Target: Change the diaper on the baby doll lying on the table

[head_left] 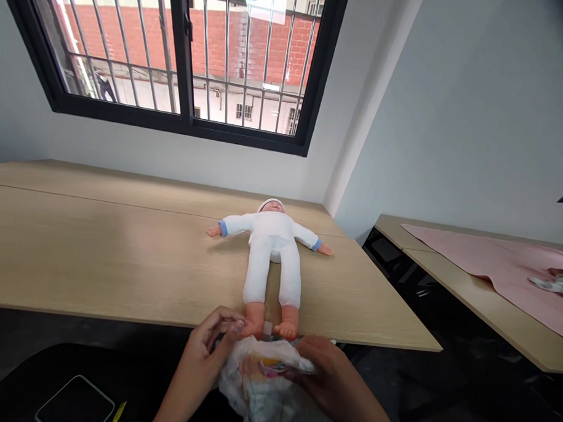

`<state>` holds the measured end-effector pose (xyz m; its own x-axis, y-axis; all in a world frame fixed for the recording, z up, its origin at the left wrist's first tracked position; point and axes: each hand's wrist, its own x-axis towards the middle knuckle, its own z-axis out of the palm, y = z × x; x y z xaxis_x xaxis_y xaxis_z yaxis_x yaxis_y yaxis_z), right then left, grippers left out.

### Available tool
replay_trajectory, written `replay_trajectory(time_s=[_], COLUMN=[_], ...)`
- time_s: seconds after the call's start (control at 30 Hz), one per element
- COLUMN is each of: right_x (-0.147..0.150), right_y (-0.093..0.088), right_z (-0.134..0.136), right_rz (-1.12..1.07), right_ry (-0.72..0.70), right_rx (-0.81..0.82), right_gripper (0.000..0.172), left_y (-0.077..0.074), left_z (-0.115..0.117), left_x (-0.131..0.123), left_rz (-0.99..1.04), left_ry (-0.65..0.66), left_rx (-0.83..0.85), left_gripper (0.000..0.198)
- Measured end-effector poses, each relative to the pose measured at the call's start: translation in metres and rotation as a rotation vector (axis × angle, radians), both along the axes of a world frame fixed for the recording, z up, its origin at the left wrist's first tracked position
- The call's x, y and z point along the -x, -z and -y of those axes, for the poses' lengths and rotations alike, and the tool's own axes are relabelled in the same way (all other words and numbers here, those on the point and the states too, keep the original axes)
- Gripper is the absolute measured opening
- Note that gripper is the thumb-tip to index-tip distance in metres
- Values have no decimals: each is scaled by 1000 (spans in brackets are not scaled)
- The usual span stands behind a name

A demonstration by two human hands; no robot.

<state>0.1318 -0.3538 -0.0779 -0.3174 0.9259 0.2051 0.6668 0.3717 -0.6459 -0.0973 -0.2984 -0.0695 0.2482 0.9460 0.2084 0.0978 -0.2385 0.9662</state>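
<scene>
Right hand (321, 354) clamping crumpled white printed diaper-like bundle (266, 392); left hand (212, 338) curling opposite, grip unclear. Bundle looking light, soft, floppy; edges suiting hold. White-suited doll (274, 229) lying beyond hands on pale wooden counter (123, 255).

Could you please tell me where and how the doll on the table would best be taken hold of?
I would suggest gripping the doll by its torso, just below the arms, coming in from both sides at once. It lies on its back with its arms spread wide, which leaves its flanks uncovered.
</scene>
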Motion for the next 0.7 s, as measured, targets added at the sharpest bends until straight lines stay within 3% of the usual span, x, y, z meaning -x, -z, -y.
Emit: replay_trajectory(time_s=[0.2, 0.4, 0.7], right_x=[-7, -11, -3], right_y=[6, 8, 5], right_z=[-5, -4, -3], right_rz=[4, 45, 87], right_ry=[-86, -62, -105], right_rx=[82, 128, 168], right_gripper=[9, 11, 12], left_y=[25, 45, 47], left_z=[-10, -5, -4], left_x=[3, -18, -21], left_rz=[-207, -555, -444], left_ry=[19, -259, -336], left_rx=[-39, -216, -238], left_gripper=[37, 31, 23])
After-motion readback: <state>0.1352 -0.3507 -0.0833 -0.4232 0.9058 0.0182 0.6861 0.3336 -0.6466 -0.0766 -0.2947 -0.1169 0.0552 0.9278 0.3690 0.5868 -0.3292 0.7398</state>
